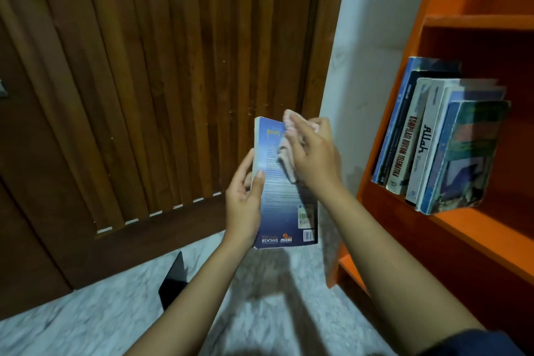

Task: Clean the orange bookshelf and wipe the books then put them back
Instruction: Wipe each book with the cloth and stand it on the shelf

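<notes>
Standing almost upright at centre, the blue book runs 12 to 6 o'clock, back cover facing the camera. The left hand grips its 9 o'clock edge, thumb on the cover, fingers curled behind. The right hand, fingers curled, presses a pink cloth on the upper cover. The orange bookshelf stands at 3 o'clock.
</notes>
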{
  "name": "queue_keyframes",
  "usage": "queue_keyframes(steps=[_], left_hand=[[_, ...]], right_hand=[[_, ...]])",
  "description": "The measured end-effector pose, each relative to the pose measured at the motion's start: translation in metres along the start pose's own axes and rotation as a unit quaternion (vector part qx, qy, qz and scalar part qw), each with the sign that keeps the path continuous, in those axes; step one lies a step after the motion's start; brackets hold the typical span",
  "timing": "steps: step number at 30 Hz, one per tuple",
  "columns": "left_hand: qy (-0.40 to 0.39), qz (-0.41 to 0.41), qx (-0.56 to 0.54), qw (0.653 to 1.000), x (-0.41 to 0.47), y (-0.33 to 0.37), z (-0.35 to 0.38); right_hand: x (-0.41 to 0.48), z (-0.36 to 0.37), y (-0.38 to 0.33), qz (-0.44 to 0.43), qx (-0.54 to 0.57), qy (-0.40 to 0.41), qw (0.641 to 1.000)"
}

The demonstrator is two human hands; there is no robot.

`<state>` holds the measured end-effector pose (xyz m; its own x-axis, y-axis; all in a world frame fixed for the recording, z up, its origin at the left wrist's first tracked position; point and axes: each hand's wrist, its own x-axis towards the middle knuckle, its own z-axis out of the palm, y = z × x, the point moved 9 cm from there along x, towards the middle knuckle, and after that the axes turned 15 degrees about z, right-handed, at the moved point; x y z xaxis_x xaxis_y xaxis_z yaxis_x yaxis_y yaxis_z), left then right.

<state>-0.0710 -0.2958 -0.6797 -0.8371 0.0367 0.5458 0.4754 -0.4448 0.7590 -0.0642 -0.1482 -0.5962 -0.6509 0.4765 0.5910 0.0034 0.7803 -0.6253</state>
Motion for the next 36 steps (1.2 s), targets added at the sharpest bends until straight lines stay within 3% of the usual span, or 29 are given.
queue_keyframes(steps=[2,4,6,8,10,13,15,18,23,25,27,30,36], left_hand=[[0.002,0.001,-0.021,1.000,0.003,0.005,-0.002],[-0.008,-0.007,-0.022,1.000,0.006,0.004,0.004],[-0.004,-0.022,-0.030,0.999,0.009,0.001,0.009],[0.022,-0.034,-0.059,0.997,0.012,-0.004,0.009],[0.048,-0.051,-0.087,0.994,0.011,-0.007,0.006],[0.068,-0.062,-0.105,0.990,0.008,-0.007,0.005],[0.072,-0.064,-0.105,0.990,0.009,-0.006,0.011],[0.097,-0.067,-0.108,0.987,0.016,-0.006,0.013],[0.129,-0.063,-0.108,0.984,0.032,-0.002,-0.009],[0.121,-0.057,-0.108,0.985,0.035,0.002,-0.014],[0.097,-0.045,-0.099,0.989,0.036,0.005,-0.017],[0.062,-0.042,-0.105,0.992,0.033,0.009,-0.016],[0.007,-0.047,-0.118,0.992,0.027,0.014,-0.003]], right_hand=[[0.007,-0.002,0.043,0.130,0.032,-0.001,0.991],[-0.001,-0.001,0.052,0.161,0.076,0.005,0.984],[-0.020,-0.001,0.022,0.071,0.114,-0.001,0.991],[-0.043,0.004,-0.004,-0.042,0.079,-0.018,0.996],[-0.050,0.005,0.005,-0.063,0.042,-0.008,0.997],[-0.036,-0.002,0.065,0.148,0.114,-0.006,0.982],[-0.042,-0.003,0.077,0.208,0.122,0.021,0.970],[-0.071,-0.001,0.035,0.091,0.142,0.025,0.985],[-0.110,0.001,0.006,-0.155,0.009,0.018,0.988],[-0.103,0.003,0.024,-0.128,-0.001,0.003,0.992],[-0.087,0.003,0.049,-0.006,0.040,-0.016,0.999],[-0.067,-0.006,0.072,0.140,0.222,-0.045,0.964],[-0.052,0.001,0.067,0.196,0.477,-0.184,0.837]])
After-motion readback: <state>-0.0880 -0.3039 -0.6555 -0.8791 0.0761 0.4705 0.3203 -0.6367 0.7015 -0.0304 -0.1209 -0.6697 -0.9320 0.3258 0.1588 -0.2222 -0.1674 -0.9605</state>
